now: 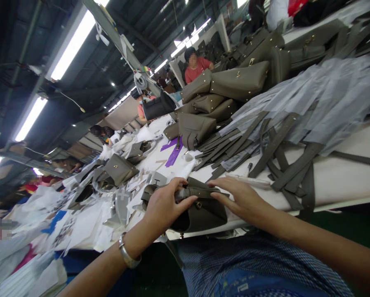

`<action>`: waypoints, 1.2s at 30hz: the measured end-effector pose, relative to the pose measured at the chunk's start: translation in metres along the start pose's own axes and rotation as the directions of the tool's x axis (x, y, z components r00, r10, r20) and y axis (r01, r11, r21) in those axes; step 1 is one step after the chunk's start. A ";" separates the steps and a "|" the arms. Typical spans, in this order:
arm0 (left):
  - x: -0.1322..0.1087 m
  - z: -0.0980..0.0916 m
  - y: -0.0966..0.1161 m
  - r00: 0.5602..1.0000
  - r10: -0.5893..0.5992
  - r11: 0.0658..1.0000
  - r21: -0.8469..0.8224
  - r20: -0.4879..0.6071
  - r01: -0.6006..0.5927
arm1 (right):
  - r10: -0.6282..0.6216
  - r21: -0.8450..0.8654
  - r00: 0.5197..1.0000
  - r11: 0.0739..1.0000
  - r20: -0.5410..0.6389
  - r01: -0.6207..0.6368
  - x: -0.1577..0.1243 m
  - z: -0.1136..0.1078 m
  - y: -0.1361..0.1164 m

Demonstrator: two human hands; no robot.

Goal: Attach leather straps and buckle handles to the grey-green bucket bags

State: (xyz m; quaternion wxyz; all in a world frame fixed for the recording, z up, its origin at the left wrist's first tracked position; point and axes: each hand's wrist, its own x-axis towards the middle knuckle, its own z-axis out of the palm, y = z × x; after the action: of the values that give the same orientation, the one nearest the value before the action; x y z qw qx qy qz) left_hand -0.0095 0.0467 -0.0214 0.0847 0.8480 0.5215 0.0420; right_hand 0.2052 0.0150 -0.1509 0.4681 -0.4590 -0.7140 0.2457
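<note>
An olive-grey leather handbag (208, 216) with small gold-coloured metal fittings lies at the table's front edge, right before me. My left hand (163, 206) grips its upper edge from the left, thumb on the near side and fingers over the top. A bracelet circles that wrist. On the bag's other side, my right hand (239, 196) pinches the top edge near its right end between thumb and fingers. The far side of the bag and some of my fingertips are hidden.
Many leather straps (277, 148), partly under clear plastic wrap (321, 99), cover the table's right side. Finished-looking bags (240, 80) are piled behind. Another bag (119, 169) sits to the left among white sheets. A co-worker (199, 68) in red is across the table.
</note>
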 end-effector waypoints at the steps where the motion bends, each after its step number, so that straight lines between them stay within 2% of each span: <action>1: 0.001 -0.001 0.001 0.999 -0.036 0.999 -0.018 0.023 0.037 | 0.024 0.064 1.000 0.998 0.006 -0.024 0.004 0.004 -0.006; 4: 0.002 -0.004 0.004 0.995 -0.063 0.992 -0.103 0.083 0.072 | 0.138 0.232 0.989 0.962 0.044 -0.145 0.013 0.012 -0.016; 9: 0.001 -0.006 0.007 0.987 -0.083 0.971 -0.211 0.141 0.112 | 0.267 0.489 0.945 0.809 0.191 -0.327 0.018 0.019 -0.019; 17: -0.001 -0.003 0.008 0.977 -0.139 0.926 -0.329 0.160 0.186 | 0.357 0.605 0.919 0.700 0.166 -0.380 0.018 0.028 -0.029; 22: -0.002 -0.001 0.005 0.972 -0.096 0.872 -0.454 0.213 0.185 | 0.395 0.631 0.902 0.658 0.176 -0.412 0.016 0.036 -0.035; 25: -0.002 -0.001 0.005 0.971 -0.089 0.856 -0.481 0.221 0.188 | 0.390 0.624 0.907 0.672 0.160 -0.399 0.015 0.038 -0.037; 30: -0.002 -0.002 0.008 0.964 -0.066 0.854 -0.486 0.257 0.188 | 0.276 0.475 0.961 0.845 0.001 -0.244 0.011 0.036 -0.041; 32: -0.001 -0.001 0.008 0.961 -0.070 0.854 -0.481 0.269 0.197 | 0.238 0.422 0.970 0.884 -0.039 -0.200 0.008 0.036 -0.041; 36: 0.000 0.002 0.008 0.955 -0.111 0.840 -0.487 0.275 0.238 | 0.294 0.488 0.956 0.836 -0.014 -0.250 0.004 0.040 -0.037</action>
State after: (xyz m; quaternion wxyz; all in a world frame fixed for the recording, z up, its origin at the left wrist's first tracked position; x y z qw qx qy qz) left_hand -0.0018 0.0431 -0.0216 0.3730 0.7417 0.5530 0.0706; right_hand 0.1532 0.0044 -0.1376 0.5586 -0.4352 -0.5365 0.4590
